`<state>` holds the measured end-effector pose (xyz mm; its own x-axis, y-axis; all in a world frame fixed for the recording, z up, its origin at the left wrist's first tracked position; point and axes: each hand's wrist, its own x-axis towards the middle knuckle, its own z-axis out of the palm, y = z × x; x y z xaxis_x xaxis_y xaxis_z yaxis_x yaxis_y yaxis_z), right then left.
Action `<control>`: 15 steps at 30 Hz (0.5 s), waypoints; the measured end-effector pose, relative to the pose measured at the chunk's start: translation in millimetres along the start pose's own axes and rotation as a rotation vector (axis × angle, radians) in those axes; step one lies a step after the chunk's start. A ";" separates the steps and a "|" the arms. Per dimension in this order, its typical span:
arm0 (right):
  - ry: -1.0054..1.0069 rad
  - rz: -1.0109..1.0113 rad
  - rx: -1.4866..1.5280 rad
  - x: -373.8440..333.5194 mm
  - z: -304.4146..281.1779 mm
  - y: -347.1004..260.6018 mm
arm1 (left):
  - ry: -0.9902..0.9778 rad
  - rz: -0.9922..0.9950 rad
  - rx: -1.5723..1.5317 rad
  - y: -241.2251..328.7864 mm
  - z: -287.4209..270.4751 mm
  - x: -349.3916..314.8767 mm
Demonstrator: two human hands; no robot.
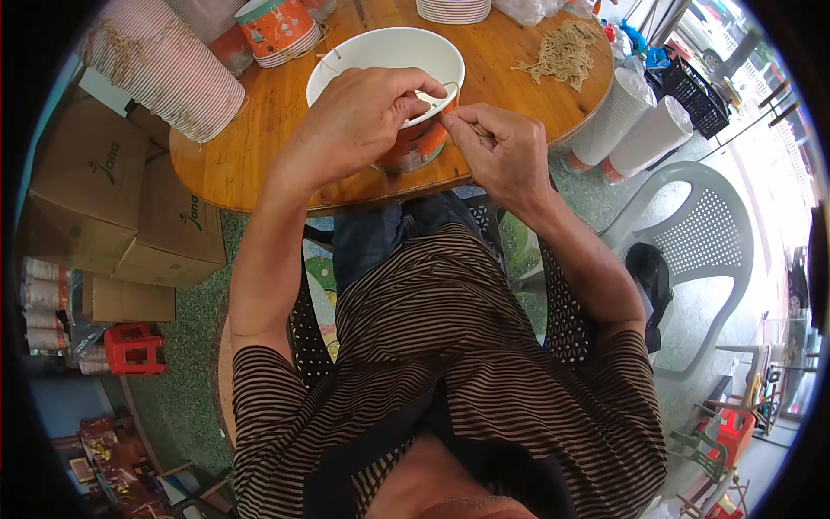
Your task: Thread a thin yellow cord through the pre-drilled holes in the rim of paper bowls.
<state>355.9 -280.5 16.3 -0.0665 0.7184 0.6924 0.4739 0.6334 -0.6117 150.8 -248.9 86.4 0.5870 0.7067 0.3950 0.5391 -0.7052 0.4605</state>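
Note:
A round paper bucket, white inside with an orange printed outside, stands near the front edge of the wooden table. My left hand reaches over its near rim, thumb and forefinger closed around a thin cord just inside. Outside the same rim, my right hand pinches the cord close to the wall with thumb and forefinger. Its other fingers are curled in. Another bit of cord sticks up at the bucket's far left rim. The exact spot where the cord meets the wall is partly hidden by my fingertips.
Nested paper buckets lie at the table's left, beside an upright orange bucket stack. A heap of tan cords lies at the right. Cardboard boxes stand left; a grey plastic chair and wrapped white bucket stacks stand right.

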 end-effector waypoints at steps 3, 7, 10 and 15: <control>-0.011 0.005 -0.009 1.3 0.1 2.2 | -0.073 0.015 0.026 -5.1 -2.0 8.2; -0.024 0.034 0.010 1.9 0.1 5.0 | -0.131 0.003 0.039 -5.9 -2.4 13.0; -0.036 0.046 0.016 2.5 -0.4 5.7 | -0.143 -0.032 0.046 -5.3 -2.3 14.3; -0.037 0.046 0.029 2.7 0.6 5.7 | -0.111 0.000 0.066 -5.1 -1.1 14.8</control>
<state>357.9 -274.7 14.4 -0.0777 0.7570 0.6488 0.4513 0.6070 -0.6542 156.0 -234.8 90.8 0.6484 0.6984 0.3031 0.5753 -0.7102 0.4057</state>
